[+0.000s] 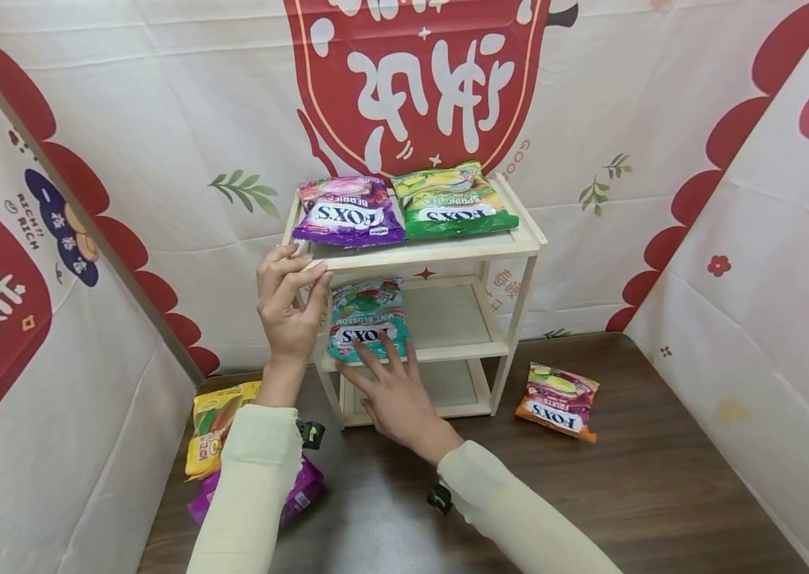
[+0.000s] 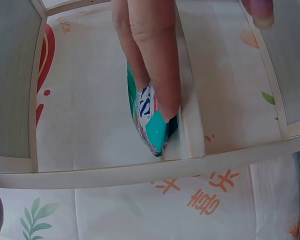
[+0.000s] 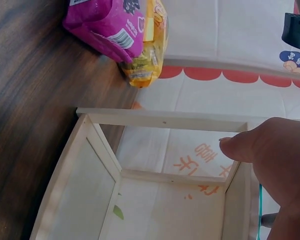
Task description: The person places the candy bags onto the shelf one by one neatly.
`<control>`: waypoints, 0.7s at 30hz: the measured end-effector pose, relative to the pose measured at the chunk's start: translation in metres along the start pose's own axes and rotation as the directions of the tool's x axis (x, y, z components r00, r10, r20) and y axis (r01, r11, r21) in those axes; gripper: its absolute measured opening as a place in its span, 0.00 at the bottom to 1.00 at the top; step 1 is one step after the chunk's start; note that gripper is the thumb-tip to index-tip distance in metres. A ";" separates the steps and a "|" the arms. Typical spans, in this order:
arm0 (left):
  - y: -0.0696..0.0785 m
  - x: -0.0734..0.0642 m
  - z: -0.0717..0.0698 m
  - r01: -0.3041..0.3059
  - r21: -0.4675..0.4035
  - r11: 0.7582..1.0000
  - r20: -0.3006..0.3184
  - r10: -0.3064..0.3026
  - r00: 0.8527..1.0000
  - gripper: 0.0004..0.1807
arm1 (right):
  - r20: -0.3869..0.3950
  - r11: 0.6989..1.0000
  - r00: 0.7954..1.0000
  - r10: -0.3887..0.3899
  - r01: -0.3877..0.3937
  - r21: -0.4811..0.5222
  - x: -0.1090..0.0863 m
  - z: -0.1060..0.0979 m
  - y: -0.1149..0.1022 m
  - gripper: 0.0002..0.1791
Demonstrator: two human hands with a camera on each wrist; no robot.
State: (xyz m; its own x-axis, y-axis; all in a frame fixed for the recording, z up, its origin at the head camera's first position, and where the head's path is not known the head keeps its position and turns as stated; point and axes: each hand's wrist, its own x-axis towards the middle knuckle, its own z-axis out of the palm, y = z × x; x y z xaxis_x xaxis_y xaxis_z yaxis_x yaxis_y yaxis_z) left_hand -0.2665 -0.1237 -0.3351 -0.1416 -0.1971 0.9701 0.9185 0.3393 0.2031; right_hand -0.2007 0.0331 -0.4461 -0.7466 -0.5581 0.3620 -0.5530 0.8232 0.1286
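a: what are the hands doing?

b: the right hand is resting on the teal bag, its fingers spreading nearly straight over the near end, not pinching. the left hand is gripping the rack by its top left corner, fingers bending over the edge.

a: where is the teal bag lying?

b: on the middle shelf, at the left end, its near side reaching the shelf's front edge.

a: so which hand is it lying nearer to?

b: the right, since that one is touching it. from those fingertips the bag is extending forward and a little left, into the rack. the left hand is holding on above it and to its left.

a: is its long axis running inward?

b: i'm not managing to tell; from above it's looking almost square. the lettering is running crosswise.

a: and around them?

b: on the top shelf, a berry bag is lying left of a green bag. on the table, an orange bag is lying right of the rack. a yellow bag and a purple bag are lying together to the left, partly hiding behind the left sleeve. farther back, a printed cloth is hanging.
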 end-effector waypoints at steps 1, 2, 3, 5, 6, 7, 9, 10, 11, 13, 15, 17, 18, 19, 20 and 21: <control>0.000 0.000 0.000 -0.001 0.000 1.000 0.000 0.001 1.000 0.07 | 0.003 1.000 1.000 0.002 -0.002 0.000 -0.001 -0.001 0.000 0.39; 0.000 0.000 0.000 -0.002 0.000 1.000 0.000 0.002 1.000 0.07 | 0.003 1.000 1.000 0.003 -0.003 0.006 -0.002 -0.001 -0.001 0.39; 0.000 -0.001 0.000 -0.002 0.001 1.000 -0.001 0.002 1.000 0.07 | 0.001 1.000 1.000 0.003 -0.003 0.012 -0.003 -0.001 -0.001 0.39; 0.000 -0.001 0.000 -0.002 0.001 1.000 -0.001 0.002 1.000 0.07 | -0.004 1.000 1.000 0.004 -0.003 0.022 -0.005 -0.001 -0.002 0.39; -0.001 -0.001 0.000 -0.002 0.001 1.000 -0.002 0.002 1.000 0.06 | -0.012 1.000 1.000 0.002 -0.001 0.028 -0.006 -0.001 -0.002 0.39; -0.001 -0.002 0.000 -0.003 -0.002 1.000 -0.003 0.003 1.000 0.06 | -0.021 0.999 1.000 -0.001 0.001 0.037 -0.008 -0.001 -0.003 0.39; -0.001 -0.002 0.000 -0.003 -0.006 1.000 -0.004 0.002 1.000 0.06 | -0.043 0.998 0.999 -0.010 0.013 0.059 -0.011 -0.001 -0.004 0.40; -0.001 -0.002 0.000 -0.002 -0.007 1.000 -0.004 0.002 1.000 0.06 | -0.051 0.998 0.999 -0.016 0.019 0.066 -0.012 0.000 -0.005 0.40; -0.002 -0.002 0.000 -0.002 -0.008 1.000 -0.004 0.002 1.000 0.07 | -0.060 0.997 0.998 -0.025 0.029 0.071 -0.014 0.000 -0.005 0.40; -0.001 -0.002 0.000 0.001 -0.006 1.000 -0.003 -0.001 1.000 0.07 | -0.074 0.995 0.996 -0.045 0.051 0.086 -0.017 0.001 -0.007 0.39; 0.000 -0.002 0.001 0.006 0.001 1.000 -0.001 -0.006 1.000 0.07 | -0.089 0.992 0.994 -0.061 0.070 0.103 -0.020 0.002 -0.008 0.39; 0.004 0.000 0.001 0.009 0.010 1.000 0.000 -0.009 1.000 0.09 | -0.105 0.988 0.992 -0.070 0.083 0.128 -0.023 0.003 -0.009 0.38; 0.007 0.002 0.002 0.010 0.012 1.000 -0.001 -0.010 1.000 0.10 | -0.113 0.985 0.991 -0.072 0.088 0.145 -0.025 0.003 -0.010 0.38; 0.010 0.004 0.002 0.009 0.014 1.000 -0.004 -0.009 1.000 0.11 | -0.124 0.982 0.990 -0.073 0.093 0.166 -0.027 0.004 -0.011 0.37; 0.014 0.006 0.002 0.007 0.013 1.000 -0.006 -0.007 1.000 0.11 | -0.133 0.977 0.988 -0.074 0.098 0.187 -0.029 0.005 -0.011 0.37; 0.018 0.008 0.003 0.005 0.013 1.000 -0.009 -0.005 1.000 0.12 | -0.139 0.973 0.988 -0.073 0.101 0.208 -0.031 0.006 -0.012 0.37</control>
State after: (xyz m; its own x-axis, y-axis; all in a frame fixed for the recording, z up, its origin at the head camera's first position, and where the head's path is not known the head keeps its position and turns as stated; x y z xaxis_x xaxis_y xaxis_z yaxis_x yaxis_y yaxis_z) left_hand -0.2520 -0.1165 -0.3232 -0.1427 -0.2069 0.9679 0.9130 0.3500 0.2094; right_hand -0.1731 0.0396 -0.4646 -0.6455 -0.5967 0.4768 -0.6906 0.7226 -0.0307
